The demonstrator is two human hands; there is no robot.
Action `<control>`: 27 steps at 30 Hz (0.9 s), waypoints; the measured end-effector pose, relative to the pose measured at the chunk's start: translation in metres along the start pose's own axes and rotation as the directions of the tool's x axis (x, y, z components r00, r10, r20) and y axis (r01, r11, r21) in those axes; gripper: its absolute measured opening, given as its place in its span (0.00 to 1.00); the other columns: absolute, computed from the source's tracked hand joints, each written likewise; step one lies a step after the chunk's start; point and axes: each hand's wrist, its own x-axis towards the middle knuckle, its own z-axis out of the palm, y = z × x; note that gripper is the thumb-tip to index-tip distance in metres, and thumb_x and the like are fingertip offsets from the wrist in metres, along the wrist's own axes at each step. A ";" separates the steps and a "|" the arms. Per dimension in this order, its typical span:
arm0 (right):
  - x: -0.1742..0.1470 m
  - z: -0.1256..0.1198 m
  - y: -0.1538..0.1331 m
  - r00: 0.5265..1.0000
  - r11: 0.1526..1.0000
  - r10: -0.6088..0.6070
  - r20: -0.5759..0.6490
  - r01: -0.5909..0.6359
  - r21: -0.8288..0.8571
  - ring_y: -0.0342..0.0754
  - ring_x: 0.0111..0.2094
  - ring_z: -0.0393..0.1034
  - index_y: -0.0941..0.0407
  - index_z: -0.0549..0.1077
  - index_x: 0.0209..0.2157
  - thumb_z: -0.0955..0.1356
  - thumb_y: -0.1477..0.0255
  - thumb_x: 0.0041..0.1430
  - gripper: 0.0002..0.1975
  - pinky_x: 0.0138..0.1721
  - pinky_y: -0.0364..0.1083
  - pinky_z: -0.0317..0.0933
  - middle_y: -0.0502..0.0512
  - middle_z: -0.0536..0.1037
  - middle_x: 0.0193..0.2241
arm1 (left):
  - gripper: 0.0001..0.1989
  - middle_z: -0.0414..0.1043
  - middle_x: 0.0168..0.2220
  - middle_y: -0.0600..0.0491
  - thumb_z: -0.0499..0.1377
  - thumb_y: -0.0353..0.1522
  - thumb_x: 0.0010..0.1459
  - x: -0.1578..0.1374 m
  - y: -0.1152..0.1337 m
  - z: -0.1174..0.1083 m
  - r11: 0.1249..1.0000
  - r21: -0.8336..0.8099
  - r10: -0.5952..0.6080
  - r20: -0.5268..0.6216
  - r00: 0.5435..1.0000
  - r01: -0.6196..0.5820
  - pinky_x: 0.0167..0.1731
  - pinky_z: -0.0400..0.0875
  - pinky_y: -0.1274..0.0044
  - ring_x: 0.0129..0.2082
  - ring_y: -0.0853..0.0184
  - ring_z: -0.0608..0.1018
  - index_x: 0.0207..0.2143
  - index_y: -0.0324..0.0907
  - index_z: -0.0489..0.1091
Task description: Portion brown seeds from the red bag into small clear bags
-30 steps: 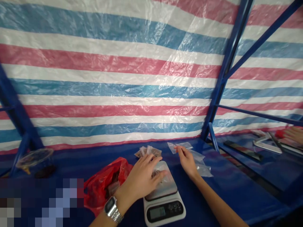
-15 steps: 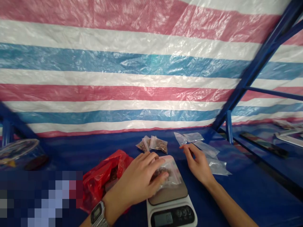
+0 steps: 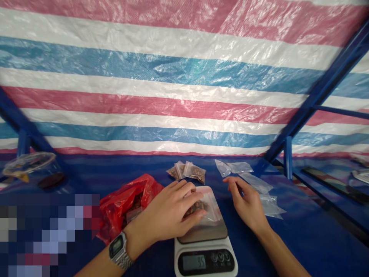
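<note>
Head view: my left grip [image 3: 170, 209] lies spread over a bag [image 3: 211, 211] of brown bits; my right grip [image 3: 248, 201], I cannot tell.

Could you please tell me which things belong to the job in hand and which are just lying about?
Seem part of the job: scale, bag on it under the left hand, filled bags behind, red bag, flat clear bags by the right hand.

Seem just lying about: tub at left, long dark object at far right.

Soft even light, white glints on striped tarp [image 3: 173, 71], dim blue tabletop [image 3: 302, 231], smeary right edge, pixelated lower-left corner
</note>
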 end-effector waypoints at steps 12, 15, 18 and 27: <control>0.002 -0.003 0.007 0.999 0.998 -0.041 -0.016 0.041 -0.043 0.49 0.27 0.71 0.55 0.80 0.39 0.63 0.49 0.69 0.25 0.29 0.45 0.64 0.53 0.77 0.27 | 0.32 0.74 0.50 0.47 0.61 0.55 0.60 -0.004 0.004 0.009 0.999 -0.032 -0.007 0.035 0.999 0.008 0.55 0.70 0.63 0.51 0.55 0.75 0.58 0.46 0.70; 0.003 -0.004 0.009 0.999 0.997 -0.033 -0.021 0.032 -0.066 0.50 0.28 0.72 0.55 0.80 0.39 0.63 0.49 0.69 0.25 0.27 0.44 0.64 0.53 0.76 0.25 | 0.33 0.75 0.50 0.47 0.65 0.52 0.58 -0.005 0.003 0.013 0.999 -0.030 -0.015 0.051 0.999 0.017 0.56 0.69 0.62 0.52 0.53 0.75 0.60 0.46 0.69; 0.004 -0.005 0.010 0.999 0.997 -0.030 -0.038 0.027 -0.078 0.50 0.28 0.73 0.54 0.81 0.39 0.63 0.49 0.67 0.25 0.27 0.44 0.64 0.54 0.77 0.26 | 0.23 0.76 0.48 0.48 0.63 0.44 0.63 -0.004 0.000 0.015 0.999 -0.048 0.002 0.071 0.998 0.001 0.57 0.69 0.63 0.52 0.54 0.75 0.58 0.47 0.71; 0.007 -0.008 0.011 0.996 0.995 -0.024 -0.080 0.017 -0.094 0.51 0.26 0.73 0.55 0.81 0.37 0.63 0.47 0.65 0.26 0.25 0.44 0.65 0.55 0.78 0.26 | 0.24 0.76 0.57 0.47 0.60 0.34 0.63 -0.002 0.007 0.003 0.884 -0.462 -0.152 -0.135 0.979 0.074 0.60 0.71 0.66 0.55 0.58 0.77 0.62 0.47 0.68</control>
